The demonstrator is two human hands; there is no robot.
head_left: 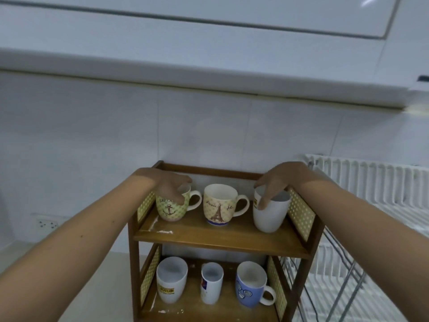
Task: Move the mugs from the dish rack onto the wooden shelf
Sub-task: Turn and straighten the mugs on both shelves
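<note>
Top tier of wooden shelf [222,238]: left hand [170,185] fingers pinching anchor mug [173,206] rim; right hand [277,182] fingers clamped on white mug [270,214] rim. Paris mug [220,205] between, untouched.

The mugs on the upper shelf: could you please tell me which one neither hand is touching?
The Eiffel Tower mug in the middle. The left hand grips the anchor mug; the right hand grips the plain white mug.

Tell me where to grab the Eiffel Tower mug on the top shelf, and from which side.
Take the Eiffel Tower mug by its handle, which sticks out to the right into the gap before the white mug. Come from the front; it stands upright and no hand touches it.
</note>
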